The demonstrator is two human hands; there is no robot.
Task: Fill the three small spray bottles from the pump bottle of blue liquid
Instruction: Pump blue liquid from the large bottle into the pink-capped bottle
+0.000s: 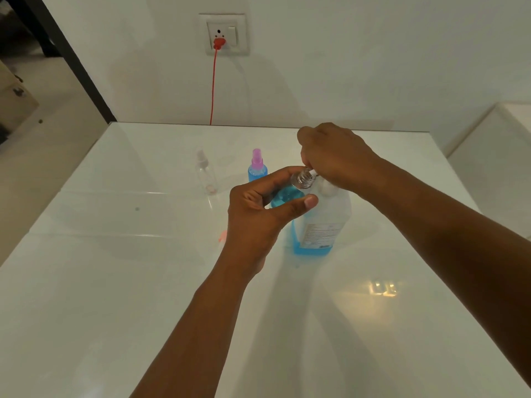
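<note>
Uncapped spray bottle (pixel 301 183), part-filled blue, sits in the left grip (pixel 258 214); right grip (pixel 333 159) clasps the pump bottle (pixel 319 225).

a tall clear pump bottle (pixel 321 222), blue liquid low inside, stands upright; an uncapped small bottle (pixel 301 180) tilts at its nozzle; a blue-filled pink-capped spray bottle (pixel 257 168) and an empty clear spray bottle (pixel 205 172) stand behind.
</note>
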